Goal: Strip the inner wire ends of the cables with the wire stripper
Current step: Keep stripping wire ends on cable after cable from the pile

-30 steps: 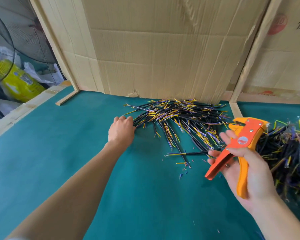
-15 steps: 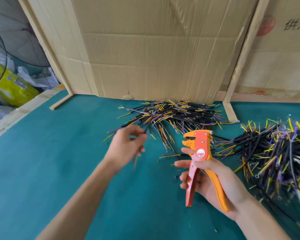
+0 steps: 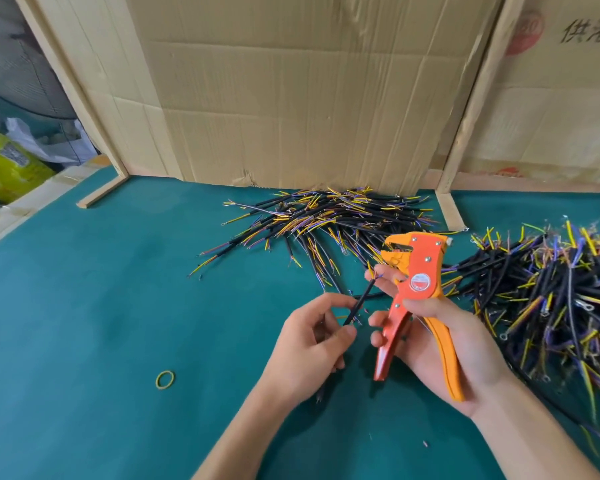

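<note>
My left hand (image 3: 309,344) pinches a short black cable (image 3: 361,303) between thumb and fingers. The cable slants up to the right, and its yellow and purple inner wire ends lie against a fingertip of my right hand (image 3: 440,344). That hand grips the orange wire stripper (image 3: 418,282) by its handles, jaws pointing up and left just above the cable's tip. A pile of black cables with coloured ends (image 3: 329,220) lies behind on the green table (image 3: 101,323). A second, larger pile (image 3: 551,296) spreads at the right.
Cardboard sheets (image 3: 291,91) stand along the back of the table, with wooden strips (image 3: 449,209) at their feet. A yellow rubber band (image 3: 165,379) lies left of my left forearm. A fan grille and a yellow bag (image 3: 4,164) sit beyond the left edge.
My left hand took a cable from the back pile and brought it toward me. My right hand swung the stripper in from the right until its fingertip met the cable's end.
</note>
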